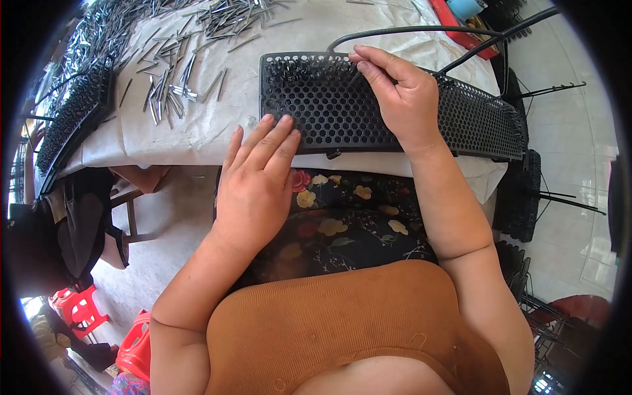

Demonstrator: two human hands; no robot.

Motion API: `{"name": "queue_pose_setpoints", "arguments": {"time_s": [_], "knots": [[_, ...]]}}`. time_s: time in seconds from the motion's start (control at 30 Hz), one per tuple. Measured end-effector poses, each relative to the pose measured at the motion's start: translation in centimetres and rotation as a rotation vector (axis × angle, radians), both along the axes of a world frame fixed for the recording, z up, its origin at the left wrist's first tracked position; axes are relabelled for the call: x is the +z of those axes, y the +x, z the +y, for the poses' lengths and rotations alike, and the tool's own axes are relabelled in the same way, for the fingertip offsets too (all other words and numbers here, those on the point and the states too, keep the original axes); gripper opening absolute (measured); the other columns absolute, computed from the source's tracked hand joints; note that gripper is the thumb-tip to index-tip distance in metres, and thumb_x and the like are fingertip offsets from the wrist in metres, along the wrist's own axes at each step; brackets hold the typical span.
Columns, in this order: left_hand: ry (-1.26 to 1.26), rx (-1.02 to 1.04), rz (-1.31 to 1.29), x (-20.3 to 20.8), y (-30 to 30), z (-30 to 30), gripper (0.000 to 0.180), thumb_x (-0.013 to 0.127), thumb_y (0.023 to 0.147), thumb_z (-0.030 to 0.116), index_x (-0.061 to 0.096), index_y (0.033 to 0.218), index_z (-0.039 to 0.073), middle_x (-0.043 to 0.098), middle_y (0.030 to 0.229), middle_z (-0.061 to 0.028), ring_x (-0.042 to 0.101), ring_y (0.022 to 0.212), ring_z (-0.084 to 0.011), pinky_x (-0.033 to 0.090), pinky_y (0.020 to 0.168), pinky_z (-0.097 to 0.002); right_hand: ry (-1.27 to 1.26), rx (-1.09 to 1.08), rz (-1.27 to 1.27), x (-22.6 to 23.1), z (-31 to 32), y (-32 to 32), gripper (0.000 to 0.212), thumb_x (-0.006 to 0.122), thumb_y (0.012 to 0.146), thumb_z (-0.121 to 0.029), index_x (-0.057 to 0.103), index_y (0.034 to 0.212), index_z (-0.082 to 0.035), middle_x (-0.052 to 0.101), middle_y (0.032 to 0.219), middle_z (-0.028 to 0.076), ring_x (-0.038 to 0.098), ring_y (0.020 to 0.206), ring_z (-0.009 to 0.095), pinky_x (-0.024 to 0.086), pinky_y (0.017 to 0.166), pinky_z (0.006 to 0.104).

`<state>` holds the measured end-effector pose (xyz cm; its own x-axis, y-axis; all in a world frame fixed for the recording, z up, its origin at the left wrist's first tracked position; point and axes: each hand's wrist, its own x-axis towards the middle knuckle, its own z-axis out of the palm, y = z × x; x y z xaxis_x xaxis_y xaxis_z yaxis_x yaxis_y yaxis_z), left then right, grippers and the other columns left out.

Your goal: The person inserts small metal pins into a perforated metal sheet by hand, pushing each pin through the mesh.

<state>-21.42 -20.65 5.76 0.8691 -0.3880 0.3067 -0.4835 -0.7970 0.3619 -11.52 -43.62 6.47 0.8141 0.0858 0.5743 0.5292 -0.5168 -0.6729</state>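
Note:
A long black tray (329, 118) with a grid of round holes lies on the covered table in front of me. Short dark pieces (299, 69) stand in the holes along its far left part. My right hand (405, 95) is above the tray's middle, thumb and forefinger pinched on a thin dark piece that points down at the holes; its lower end is hard to make out. My left hand (257, 164) rests with outstretched fingers on the near left edge of the tray and holds nothing.
Loose slim metal pieces (174, 92) lie scattered left of the tray, with a dense heap (227, 16) behind. A bent black rod frame (415, 29) arches over the tray's far side. Another filled tray (76, 118) sits at far left. A red container (461, 29) stands at back right.

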Motion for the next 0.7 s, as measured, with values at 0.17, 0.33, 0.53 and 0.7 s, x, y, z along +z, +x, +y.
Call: {"name": "queue_pose_setpoints", "arguments": {"time_s": [0.17,0.33,0.53,0.7], "knots": [[-0.011,-0.003,-0.002,-0.03,0.08,0.04,0.052,0.071,0.077,0.002,0.061,0.128,0.006,0.057,0.139,-0.0099,0.049,0.134,-0.0298,0.032,0.114,-0.0514,0.074,-0.051,0.098,0.16,-0.01,-0.31,0.017,0.070,0.091,-0.011,0.075,0.105,-0.003,0.076,0.095,0.009,0.072,0.085,0.013,0.055,0.077,0.0236],[-0.016,0.002,0.009,0.12,0.03,-0.01,0.053,0.070,0.077,0.001,0.061,0.128,0.007,0.057,0.140,-0.0088,0.049,0.134,-0.0291,0.032,0.114,-0.0513,0.183,-0.046,0.170,0.30,-0.17,-0.31,0.016,0.069,0.092,-0.011,0.075,0.104,-0.003,0.076,0.096,0.007,0.071,0.086,0.011,0.055,0.078,0.0229],[-0.012,0.005,0.003,-0.25,-0.08,0.08,0.053,0.070,0.077,0.000,0.061,0.129,0.008,0.057,0.140,-0.0087,0.049,0.134,-0.0287,0.032,0.114,-0.0520,0.159,-0.003,0.174,-0.04,-0.10,-0.42,0.016,0.069,0.091,-0.011,0.075,0.104,-0.004,0.076,0.097,0.008,0.072,0.089,0.014,0.055,0.080,0.0245],[-0.004,0.008,0.006,-0.25,-0.21,0.12,0.052,0.069,0.078,0.000,0.061,0.129,0.008,0.057,0.140,-0.0083,0.049,0.134,-0.0280,0.031,0.115,-0.0521,-0.237,-0.010,-0.019,-0.09,-0.41,-0.06,0.016,0.071,0.088,-0.014,0.076,0.103,-0.010,0.075,0.099,0.009,0.070,0.102,0.024,0.052,0.090,0.0327]]}}
